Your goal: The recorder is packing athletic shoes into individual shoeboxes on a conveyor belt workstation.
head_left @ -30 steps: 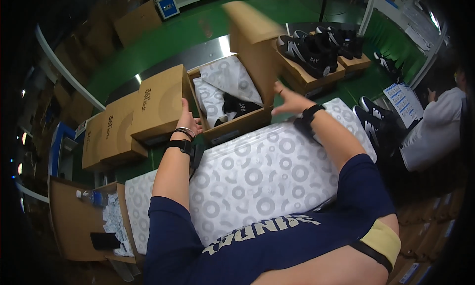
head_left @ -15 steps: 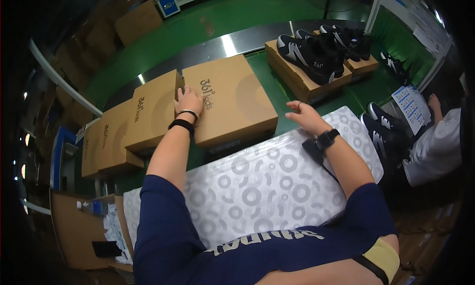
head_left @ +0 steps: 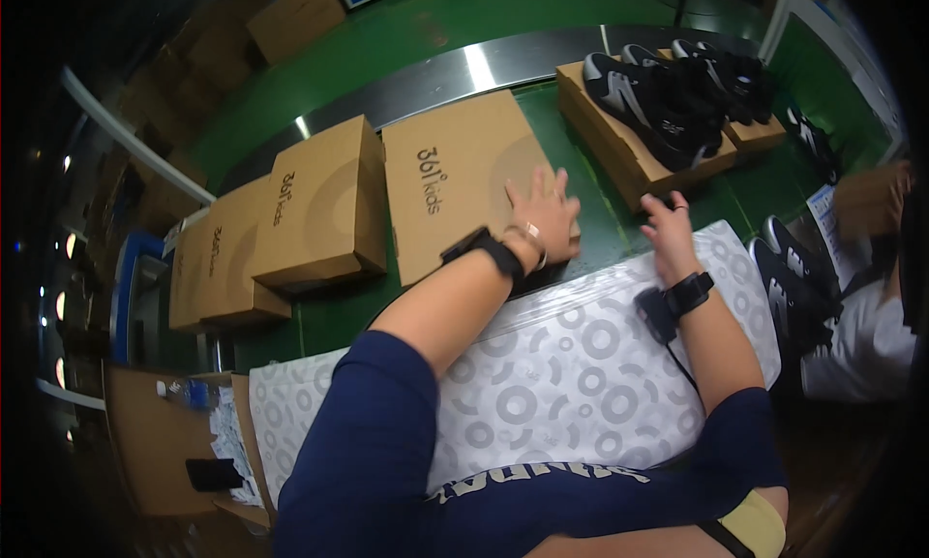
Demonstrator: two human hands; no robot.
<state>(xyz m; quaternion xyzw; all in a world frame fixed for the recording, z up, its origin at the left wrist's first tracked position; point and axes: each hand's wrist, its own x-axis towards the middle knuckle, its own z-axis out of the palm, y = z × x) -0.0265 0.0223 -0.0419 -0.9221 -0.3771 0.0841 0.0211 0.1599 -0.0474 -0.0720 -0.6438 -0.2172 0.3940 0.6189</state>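
Note:
My left hand (head_left: 546, 215) lies with fingers spread on the right edge of a closed brown shoe box (head_left: 445, 239). My right hand (head_left: 670, 233) is raised in the air just short of another brown shoe box (head_left: 608, 147), its fingers apart and holding nothing. On that box rest black and grey sneakers (head_left: 646, 113). Left of the box under my left hand stand more closed shoe boxes, the nearest one (head_left: 324, 200) separated from it by a narrow gap. A stack of white wrapping paper (head_left: 523, 403) with grey ring shapes lies close to my body, under my forearms.
A metal strip (head_left: 426, 91) runs along the far side of the green work surface. Another pair of sneakers (head_left: 798, 277) is at the right, beside a co-worker's sleeve (head_left: 861, 340). An open carton (head_left: 155, 442) with a bottle (head_left: 189, 393) sits lower left.
My left hand has moved right, from the gap between two boxes to the box's right edge. That gap looks wider. My right hand is now nearer the box carrying sneakers.

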